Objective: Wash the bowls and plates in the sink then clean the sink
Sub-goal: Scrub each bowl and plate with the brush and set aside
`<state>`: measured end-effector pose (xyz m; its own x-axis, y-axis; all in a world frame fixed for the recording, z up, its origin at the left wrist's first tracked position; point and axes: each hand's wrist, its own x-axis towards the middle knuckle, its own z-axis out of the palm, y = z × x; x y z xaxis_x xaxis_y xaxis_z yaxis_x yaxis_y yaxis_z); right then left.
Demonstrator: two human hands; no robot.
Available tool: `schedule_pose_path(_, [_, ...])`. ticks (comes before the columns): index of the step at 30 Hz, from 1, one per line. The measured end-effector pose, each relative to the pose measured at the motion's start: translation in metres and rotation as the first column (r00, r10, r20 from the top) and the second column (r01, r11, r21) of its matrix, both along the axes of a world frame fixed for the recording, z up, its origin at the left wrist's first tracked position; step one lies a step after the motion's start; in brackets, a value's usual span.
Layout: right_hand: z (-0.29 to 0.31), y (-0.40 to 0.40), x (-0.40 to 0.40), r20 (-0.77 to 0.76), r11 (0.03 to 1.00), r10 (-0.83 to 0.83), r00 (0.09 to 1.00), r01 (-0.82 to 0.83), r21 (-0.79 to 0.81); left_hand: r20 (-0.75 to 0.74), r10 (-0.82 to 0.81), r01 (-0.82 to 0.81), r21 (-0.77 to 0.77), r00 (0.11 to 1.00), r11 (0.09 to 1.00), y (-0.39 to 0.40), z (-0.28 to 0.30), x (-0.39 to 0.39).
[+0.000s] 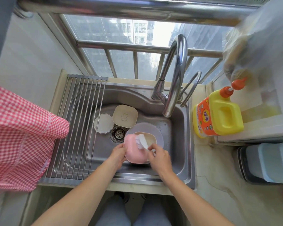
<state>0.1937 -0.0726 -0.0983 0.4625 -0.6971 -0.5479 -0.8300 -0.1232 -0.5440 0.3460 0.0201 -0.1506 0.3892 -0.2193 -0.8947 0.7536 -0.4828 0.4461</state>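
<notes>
Both hands are low over the near part of the sink [183, 160]. The left hand [118, 154] holds the left edge of a pink bowl [132, 150], with its fingers curled round the rim. The right hand [159, 158] is wrapped tight round the handle of a white brush [142, 141]. The brush bristles touch the pink bowl near its far edge. Just behind the pink bowl sits a small tan bowl [149, 138], and it rests inside a big, pale, see-through bowl [153, 130]. To the left of these is the round drain [119, 134] in the sink floor. Farther back on the left lies a round white plate [103, 123]. Next to it, on its right and touching it, is a square tan plate [125, 116] with a little bear drawn on it. A rack of metal rods [82, 124] lies over the left side of the sink, and a red and white checked cloth [18, 137] hangs at the left near it. A tall curved tap [175, 75] rises from the far edge of the sink, and its spout points down over the right side. On the counter to the right stands a yellow and orange soap bottle [218, 115] with an orange pump on top. Far behind is a window with metal bars [121, 46].
</notes>
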Motion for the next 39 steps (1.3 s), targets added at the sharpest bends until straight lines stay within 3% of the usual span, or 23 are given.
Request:
schedule_pose_path(3, [0.009, 0.0, 0.013, 0.066, 0.994, 0.099, 0.993, -0.101, 0.028, 0.043, -0.018, 0.02, -0.04, 0.999, 0.999, 0.002, -0.002, 0.0])
schedule_pose_path(8, [0.005, -0.049, 0.014, -0.085, 0.996, -0.066, 0.994, 0.071, 0.055, 0.256, -0.186, 0.212, -0.079, 0.948, 0.974, 0.006, 0.001, 0.009])
schedule_pose_path(12, [0.02, -0.062, 0.018, 0.079, 0.991, 0.054, 0.995, -0.063, 0.116, 0.353, -0.322, 0.362, -0.052, 0.878, 0.931, 0.01, 0.0, 0.021])
schedule_pose_path(15, [0.02, -0.07, 0.017, 0.045, 0.992, 0.059, 0.997, -0.063, 0.105, 0.376, -0.376, 0.43, -0.068, 0.847, 0.9, 0.01, -0.002, 0.022])
schedule_pose_path(18, [0.013, -0.08, 0.013, -0.06, 0.997, -0.005, 0.998, 0.009, 0.077, 0.404, -0.376, 0.441, -0.076, 0.834, 0.894, 0.009, -0.004, 0.02])
schedule_pose_path(23, [0.018, -0.076, 0.022, 0.066, 0.984, 0.078, 0.995, -0.088, 0.156, 0.377, -0.339, 0.408, -0.119, 0.862, 0.905, 0.012, -0.008, 0.019])
schedule_pose_path(28, [0.007, -0.084, 0.016, -0.098, 0.995, 0.016, 0.995, -0.007, 0.097, 0.365, -0.292, 0.361, -0.136, 0.884, 0.923, 0.01, -0.009, 0.017])
schedule_pose_path(33, [0.018, -0.074, 0.032, 0.048, 0.982, 0.104, 0.993, -0.11, 0.152, 0.355, -0.282, 0.346, -0.132, 0.891, 0.929, 0.011, -0.012, 0.018])
schedule_pose_path(37, [0.006, -0.087, 0.022, -0.149, 0.994, 0.021, 0.989, -0.005, 0.11, 0.372, -0.292, 0.361, -0.131, 0.881, 0.923, 0.011, -0.013, 0.017])
schedule_pose_path(39, [0.006, -0.088, 0.023, -0.122, 0.994, 0.01, 0.992, 0.004, 0.112, 0.371, -0.308, 0.375, -0.121, 0.876, 0.919, 0.01, -0.014, 0.018])
